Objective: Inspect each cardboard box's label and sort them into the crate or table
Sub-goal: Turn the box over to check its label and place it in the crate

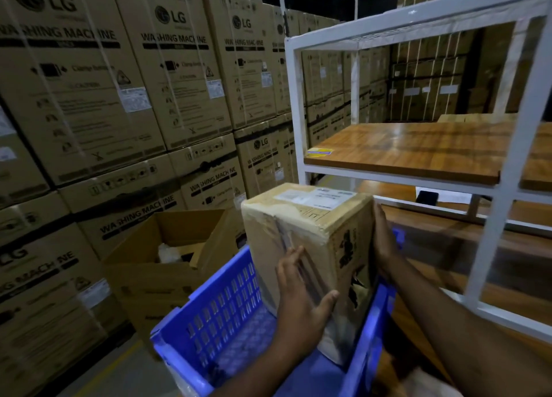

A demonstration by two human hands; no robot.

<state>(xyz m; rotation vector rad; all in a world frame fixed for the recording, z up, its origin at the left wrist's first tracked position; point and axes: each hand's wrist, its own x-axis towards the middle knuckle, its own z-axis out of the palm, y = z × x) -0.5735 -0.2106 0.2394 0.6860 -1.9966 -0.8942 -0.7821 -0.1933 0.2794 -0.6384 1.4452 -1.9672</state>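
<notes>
Cardboard box point(310, 247): you hold it upright between both palms, over the blue crate point(221, 316), its lower end down inside the crate's walls.
Left hand point(301, 301): your fingers lie straight and flat against the taped near face, thumb spread toward the box's corner edge.
Right hand point(383, 241): it presses the far side, fingers extended; only their backs show, the palm is hidden behind the box.
Label point(316, 198): a white sheet lies on the top face, its print too blurred to read.
Box damage: the side face carries dark printing and a torn, dented patch low down.
Tabletop point(418, 148): wooden, inside a white metal frame point(504, 169), to your right and beyond the box.
Open carton point(167, 259): it stands just left of the crate; its contents are hard to make out.
Background: stacked washing machine cartons point(89, 83) fill the left.
Cut off: the crate's near end runs out of view at the bottom.
</notes>
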